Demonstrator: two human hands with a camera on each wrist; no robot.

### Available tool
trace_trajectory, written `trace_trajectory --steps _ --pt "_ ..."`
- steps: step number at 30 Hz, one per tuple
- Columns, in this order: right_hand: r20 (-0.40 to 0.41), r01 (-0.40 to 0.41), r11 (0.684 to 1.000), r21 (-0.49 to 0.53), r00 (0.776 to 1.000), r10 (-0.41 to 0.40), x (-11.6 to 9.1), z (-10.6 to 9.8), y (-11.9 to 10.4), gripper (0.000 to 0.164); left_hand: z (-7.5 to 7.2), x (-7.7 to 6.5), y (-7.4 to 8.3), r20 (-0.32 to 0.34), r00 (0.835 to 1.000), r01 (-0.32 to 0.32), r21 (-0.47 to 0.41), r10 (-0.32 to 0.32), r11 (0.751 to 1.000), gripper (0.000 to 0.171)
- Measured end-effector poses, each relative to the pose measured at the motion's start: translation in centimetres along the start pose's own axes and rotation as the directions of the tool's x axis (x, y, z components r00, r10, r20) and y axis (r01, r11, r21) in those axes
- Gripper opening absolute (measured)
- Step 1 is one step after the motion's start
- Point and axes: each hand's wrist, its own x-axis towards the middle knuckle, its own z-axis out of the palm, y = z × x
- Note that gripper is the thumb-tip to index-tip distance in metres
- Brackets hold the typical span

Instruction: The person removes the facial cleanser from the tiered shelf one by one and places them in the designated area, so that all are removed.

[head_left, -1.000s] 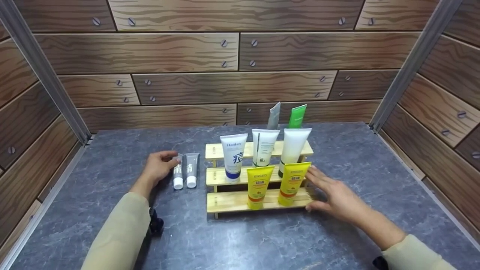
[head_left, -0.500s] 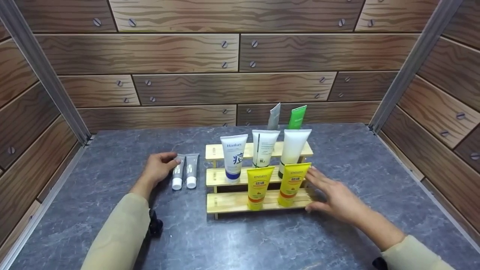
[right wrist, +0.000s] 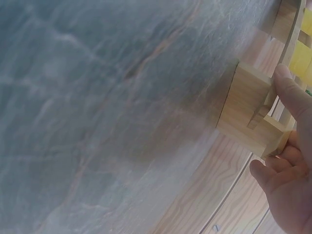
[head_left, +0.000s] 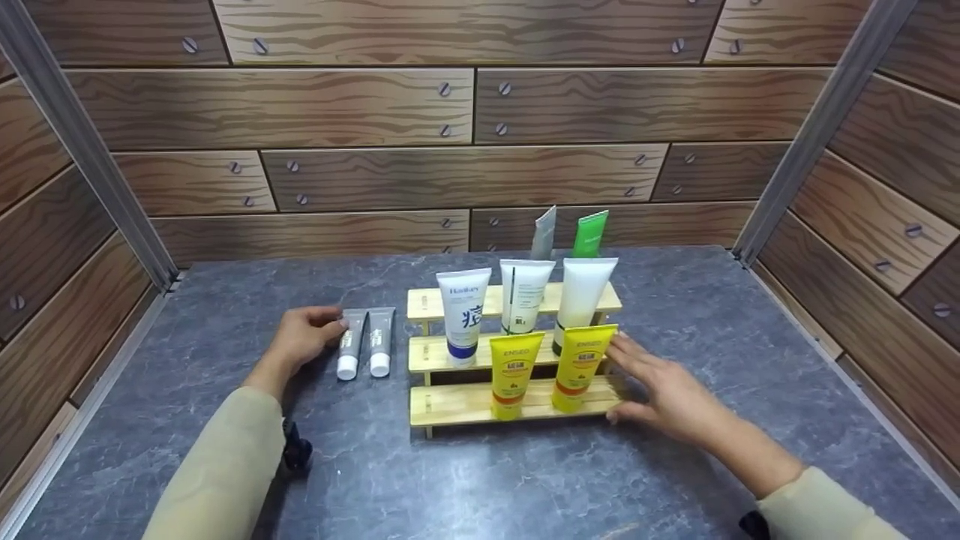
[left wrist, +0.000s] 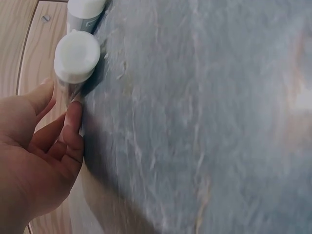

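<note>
left silver tube (head_left: 351,341): small, grey-silver body with pale print, white cap on. it lies flat, cap end toward you, slanting so the cap points slightly left. your left hand (head_left: 304,337) pinches it near the crimped end. right silver tube (head_left: 381,337): same look, lies flat and straighter just beside it; crimped ends nearly meet, caps stand apart. wooden rack (head_left: 454,401): pale, three stepped tiers, upright, right of both tubes, highest tier farthest from you. your right hand (head_left: 675,394) holds its right end, thumb at the lowest tier.
</note>
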Motion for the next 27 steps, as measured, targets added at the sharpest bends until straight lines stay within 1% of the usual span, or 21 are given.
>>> trace_trajectory --steps 4,7,9,13,16,20,27 --pt "0.002 -0.001 1.000 0.004 1.000 0.001 0.1 0.0 -0.1 0.096 -1.0 -0.4 0.2 0.001 1.000 0.018 -0.011 -0.018 1.000 0.044" --pt "0.001 -0.002 1.000 0.005 1.000 0.002 0.1 0.0 -0.1 0.097 -1.8 -0.8 0.6 0.001 1.000 0.011 -0.001 -0.011 1.000 0.045" --pt "0.002 -0.005 1.000 0.004 1.000 0.005 0.1 0.0 0.0 0.097 -2.3 -1.0 1.1 -0.003 1.000 -0.010 0.029 0.010 1.000 0.045" --pt "-0.002 -0.002 1.000 0.008 1.000 0.002 0.1 0.0 0.1 0.097 -3.3 -1.4 2.5 0.002 0.997 -0.072 0.112 0.072 0.991 0.046" --pt "-0.011 0.015 1.000 0.012 1.000 -0.015 0.1 0.1 0.2 0.096 -3.8 -1.9 3.9 0.028 0.995 -0.100 0.104 0.097 0.990 0.047" --pt "-0.011 0.026 1.000 0.013 1.000 -0.025 0.1 0.1 0.2 0.096 -4.5 -2.5 5.9 0.056 0.991 -0.125 0.069 0.121 0.990 0.046" --pt "-0.004 0.018 1.000 0.016 1.000 -0.018 0.2 0.1 0.2 0.097 -5.3 -3.4 10.1 0.077 0.973 -0.222 0.086 0.216 0.971 0.043"
